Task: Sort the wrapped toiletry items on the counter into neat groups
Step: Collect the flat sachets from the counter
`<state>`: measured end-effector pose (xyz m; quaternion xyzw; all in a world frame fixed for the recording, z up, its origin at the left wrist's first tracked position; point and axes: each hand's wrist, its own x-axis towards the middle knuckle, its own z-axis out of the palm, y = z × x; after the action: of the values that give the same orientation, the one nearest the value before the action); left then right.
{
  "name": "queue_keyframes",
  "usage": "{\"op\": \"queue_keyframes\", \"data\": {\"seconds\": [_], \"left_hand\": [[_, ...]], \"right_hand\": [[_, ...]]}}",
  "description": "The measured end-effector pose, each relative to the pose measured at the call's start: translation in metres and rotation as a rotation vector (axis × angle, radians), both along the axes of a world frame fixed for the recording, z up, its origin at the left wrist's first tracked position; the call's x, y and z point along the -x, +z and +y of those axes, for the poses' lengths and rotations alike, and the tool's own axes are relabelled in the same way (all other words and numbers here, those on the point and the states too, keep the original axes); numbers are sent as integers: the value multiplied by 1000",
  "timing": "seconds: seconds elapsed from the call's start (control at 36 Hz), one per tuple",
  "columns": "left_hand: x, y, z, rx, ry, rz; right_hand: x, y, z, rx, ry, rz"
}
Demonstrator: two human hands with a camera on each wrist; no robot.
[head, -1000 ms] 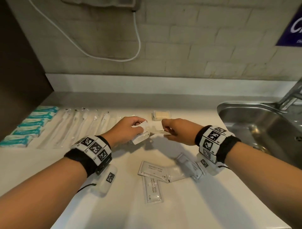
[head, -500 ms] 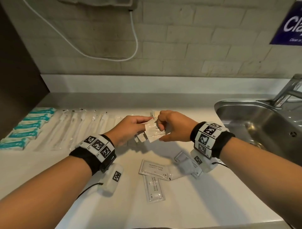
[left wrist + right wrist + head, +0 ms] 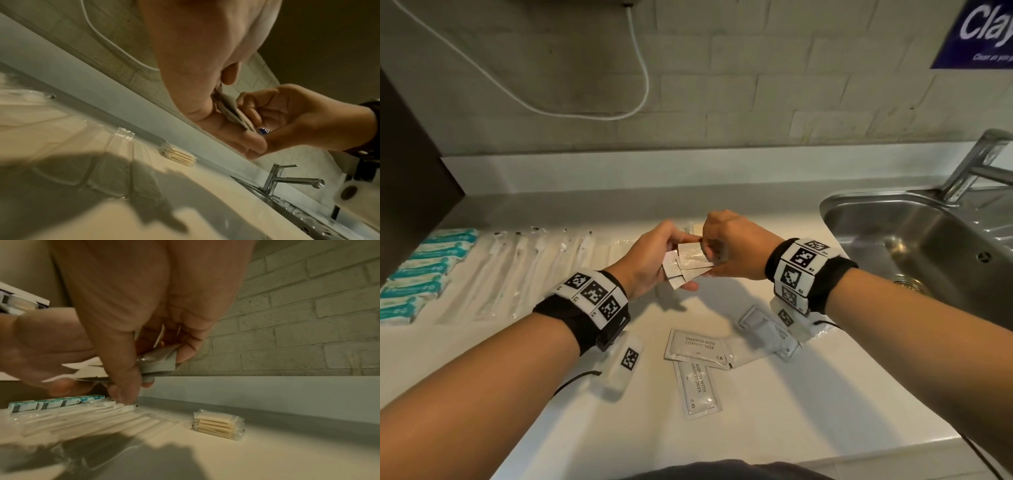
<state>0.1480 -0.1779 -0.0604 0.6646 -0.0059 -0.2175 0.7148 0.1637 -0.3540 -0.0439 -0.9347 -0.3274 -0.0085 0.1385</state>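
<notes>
Both hands hold a small fan of pale sachets point(image 3: 686, 263) above the middle of the white counter point(image 3: 808, 404). My left hand point(image 3: 654, 260) cups the sachets from below and the left, thumb on top. My right hand point(image 3: 726, 246) pinches their right edge with curled fingers. In the left wrist view the sachets point(image 3: 232, 112) sit edge-on between the two hands. The right wrist view shows grey sachets point(image 3: 158, 361) pinched under my fingers. Three shampoo sachets point(image 3: 695, 344) lie loose on the counter below the hands. A stack of wrapped soap bars point(image 3: 218, 425) sits near the back edge.
Teal toothpaste boxes point(image 3: 421, 267) line the far left, with a row of clear-wrapped toothbrushes point(image 3: 527, 267) beside them. A steel sink point(image 3: 914, 240) and tap point(image 3: 976, 164) take up the right. A white cable point(image 3: 551, 106) hangs on the tiled wall.
The hands have come closer together and lifted slightly. The right hand has brought its sachet onto the ones in the left hand, and both now hold the fanned bunch.
</notes>
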Motion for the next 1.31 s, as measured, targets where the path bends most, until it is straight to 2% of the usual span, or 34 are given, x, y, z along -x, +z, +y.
{"op": "queue_keyframes", "data": {"seconds": [0.22, 0.33, 0.44, 0.53, 0.61, 0.83, 0.97, 1.08, 1.17, 1.31], "left_hand": [[-14, -12, -20, -270, -41, -114], [-19, -15, -27, -346, -47, -189], [-22, -19, -29, -483, -91, -353], [-23, -21, -33, -645, -179, -466], [-20, -22, -38, -759, -271, -555], [-19, -40, -47, -1029, -406, -545], [-12, -46, -46, -1082, -443, -634], [-8, -45, -42, -1394, -504, -816], [-5, -46, -44, -1470, -540, -715], [-4, -50, -46, -1266, -502, -543]], "right_hand": [[-9, -10, -5, -39, -49, 50], [-11, -12, -14, -73, -121, 109], [-11, -11, -23, -153, -223, 268], [-16, -15, -29, 2, -254, 338], [-17, -23, -32, 115, -244, 329], [-11, -46, -27, 363, -224, 308], [-9, -56, -24, 454, -220, 259], [-6, -62, -23, 476, -232, 242], [-4, -65, -22, 427, -236, 272], [0, -69, -19, 314, -261, 337]]}}
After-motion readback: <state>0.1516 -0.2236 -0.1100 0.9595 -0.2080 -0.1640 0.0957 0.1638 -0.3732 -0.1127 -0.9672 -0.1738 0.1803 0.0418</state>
